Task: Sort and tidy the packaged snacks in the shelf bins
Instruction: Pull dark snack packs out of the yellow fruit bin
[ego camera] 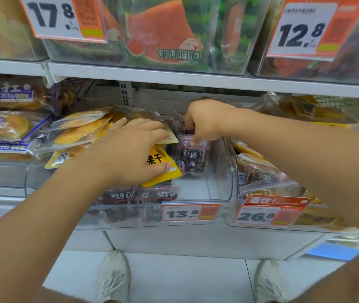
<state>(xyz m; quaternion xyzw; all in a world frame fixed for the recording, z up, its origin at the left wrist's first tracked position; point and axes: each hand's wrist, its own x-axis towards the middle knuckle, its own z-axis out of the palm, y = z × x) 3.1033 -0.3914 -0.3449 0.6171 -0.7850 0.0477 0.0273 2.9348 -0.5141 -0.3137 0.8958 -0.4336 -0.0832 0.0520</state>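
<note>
Down front, two pale mesh shoes [113, 278] are seen on smooth floor tiles. Higher up, a clear plastic bin [228, 171] with rounded corners is tagged 13.8. Inside it, a glossy yellow pouch [163, 169] is pinned flat under the left hand [128, 154], fingers spread, its long axis tilted down-right. Just behind, a dark crinkly packet [192, 158] standing upright is pinched by the right hand [207, 121].
</note>
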